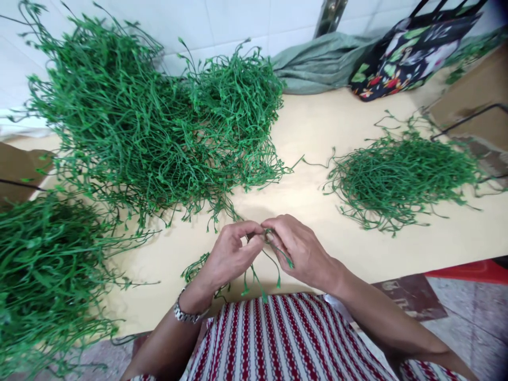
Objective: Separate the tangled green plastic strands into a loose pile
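Garlic chive stems (245,289), thin and green with small buds at their tips, hang from between my hands over the near part of the table. My left hand (232,251) pinches them between thumb and forefinger. Fingertip to fingertip with it, my right hand (305,255) is also closed on the stems, and one budded tip sticks out below its fingers. The exact grip point is partly covered by the fingers. Beside my left wrist, partly hidden behind it, lies a small bunch of chives (194,268).
A large chive heap (130,116) fills the back left, and another heap (35,264) the near left. To the right lies a smaller pile (408,177). Cardboard boxes (474,98) flank the table (305,196). A floral bag (413,58) and green cloth (321,61) rest against the wall.
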The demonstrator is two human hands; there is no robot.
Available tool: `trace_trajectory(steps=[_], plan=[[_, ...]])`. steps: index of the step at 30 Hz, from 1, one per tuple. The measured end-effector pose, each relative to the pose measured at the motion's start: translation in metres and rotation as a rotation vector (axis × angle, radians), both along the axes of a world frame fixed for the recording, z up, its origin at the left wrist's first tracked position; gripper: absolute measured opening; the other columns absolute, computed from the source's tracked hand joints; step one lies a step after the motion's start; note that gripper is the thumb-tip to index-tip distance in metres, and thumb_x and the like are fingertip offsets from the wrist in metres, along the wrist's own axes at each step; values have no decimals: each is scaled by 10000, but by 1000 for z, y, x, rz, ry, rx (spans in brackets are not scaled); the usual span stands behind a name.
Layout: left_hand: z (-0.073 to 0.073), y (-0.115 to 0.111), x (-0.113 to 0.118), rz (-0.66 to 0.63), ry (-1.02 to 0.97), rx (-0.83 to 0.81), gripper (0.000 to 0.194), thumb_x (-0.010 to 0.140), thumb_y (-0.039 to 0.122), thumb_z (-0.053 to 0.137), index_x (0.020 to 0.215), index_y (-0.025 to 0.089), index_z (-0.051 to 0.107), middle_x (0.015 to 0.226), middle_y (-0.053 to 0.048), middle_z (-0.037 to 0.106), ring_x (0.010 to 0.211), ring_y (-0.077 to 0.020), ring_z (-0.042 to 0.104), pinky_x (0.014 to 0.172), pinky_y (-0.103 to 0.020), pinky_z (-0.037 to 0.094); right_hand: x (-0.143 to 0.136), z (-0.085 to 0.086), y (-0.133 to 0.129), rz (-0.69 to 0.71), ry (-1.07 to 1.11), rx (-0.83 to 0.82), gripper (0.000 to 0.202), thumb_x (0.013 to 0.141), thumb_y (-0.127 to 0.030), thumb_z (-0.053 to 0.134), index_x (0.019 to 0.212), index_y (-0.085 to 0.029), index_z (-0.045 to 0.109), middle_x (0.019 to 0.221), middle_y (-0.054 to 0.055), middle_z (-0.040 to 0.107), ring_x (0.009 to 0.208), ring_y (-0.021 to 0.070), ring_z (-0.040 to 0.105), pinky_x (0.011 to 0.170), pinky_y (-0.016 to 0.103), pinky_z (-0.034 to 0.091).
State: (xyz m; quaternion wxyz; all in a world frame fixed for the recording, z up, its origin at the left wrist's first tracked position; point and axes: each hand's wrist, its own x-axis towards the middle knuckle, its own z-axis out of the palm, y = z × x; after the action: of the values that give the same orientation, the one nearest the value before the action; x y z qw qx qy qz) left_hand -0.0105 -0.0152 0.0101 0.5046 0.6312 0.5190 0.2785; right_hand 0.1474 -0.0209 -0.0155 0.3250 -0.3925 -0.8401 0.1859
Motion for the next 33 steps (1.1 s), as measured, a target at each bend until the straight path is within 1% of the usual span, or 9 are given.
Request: trace_trajectory(steps=[5, 10, 14, 18, 20, 24, 26, 30, 33], plan=[[-1, 1, -5, -106, -17, 71, 221, 783, 259, 503, 596, 143, 527, 552, 29, 439, 559, -98, 401, 569, -230, 336, 2, 7, 0, 74, -99, 15, 147, 901, -152, 345, 891, -134, 490, 719, 60, 533, 679, 165, 470, 619, 286, 409], [1, 4, -12, -306, 78, 128, 237, 809, 236, 480, 598, 150, 546, 545, 25, 447, 577, -115, 414, 672, -278, 346, 9, 13, 3, 205, -250, -23, 145, 836, -78, 373, 759, -153, 470, 703, 48, 516, 657, 151, 437, 614, 278, 373], [5, 4, -16, -442, 30, 93, 284, 797, 167, 446, 513, 170, 455, 506, 39, 385, 525, -109, 377, 682, -288, 355, 14, 16, 13, 426, -182, -160, 162, 761, -69, 407, 643, -180, 419, 617, 11, 474, 590, 129, 408, 559, 258, 339], [7, 4, -21, -443, -61, 14, 282, 786, 197, 480, 504, 183, 468, 489, 31, 386, 530, -123, 381, 662, -289, 371, 17, 14, 24, 689, -42, -306, 208, 836, -126, 383, 646, -182, 448, 597, -8, 475, 591, 108, 434, 579, 232, 360], [7, 6, -23, -401, -78, 5, 265, 796, 235, 502, 536, 182, 510, 499, 26, 412, 537, -123, 395, 658, -285, 375, 20, 13, 28, 654, 40, -367, 193, 871, -158, 381, 708, -176, 484, 643, -7, 512, 616, 96, 464, 592, 213, 376], [4, 7, -20, -286, -48, 34, 249, 811, 276, 520, 592, 162, 547, 561, 11, 482, 563, -113, 434, 599, -251, 367, 24, 15, 30, 308, 217, -505, 194, 920, -246, 365, 819, -158, 505, 694, -4, 530, 604, 72, 484, 569, 186, 385], [2, 6, -17, -230, 1, 81, 243, 818, 268, 516, 609, 151, 557, 574, 11, 492, 568, -106, 439, 579, -237, 358, 21, 15, 27, 204, 269, -550, 213, 925, -284, 362, 854, -154, 515, 656, -21, 499, 542, 59, 441, 523, 175, 365], [-4, 3, -11, -122, -25, 82, 204, 826, 252, 506, 686, 135, 597, 623, -7, 541, 607, -109, 470, 589, -230, 380, 8, 7, 18, 170, 247, -550, 204, 854, -304, 514, 990, -152, 516, 772, -1, 527, 598, 66, 449, 536, 176, 375], [-8, 0, -9, -30, -131, 18, 178, 818, 288, 524, 778, 136, 608, 676, -22, 574, 625, -116, 486, 574, -224, 396, 4, 1, 13, 153, 253, -566, 211, 846, -235, 509, 1038, -151, 492, 815, 11, 540, 656, 79, 480, 586, 194, 401]])
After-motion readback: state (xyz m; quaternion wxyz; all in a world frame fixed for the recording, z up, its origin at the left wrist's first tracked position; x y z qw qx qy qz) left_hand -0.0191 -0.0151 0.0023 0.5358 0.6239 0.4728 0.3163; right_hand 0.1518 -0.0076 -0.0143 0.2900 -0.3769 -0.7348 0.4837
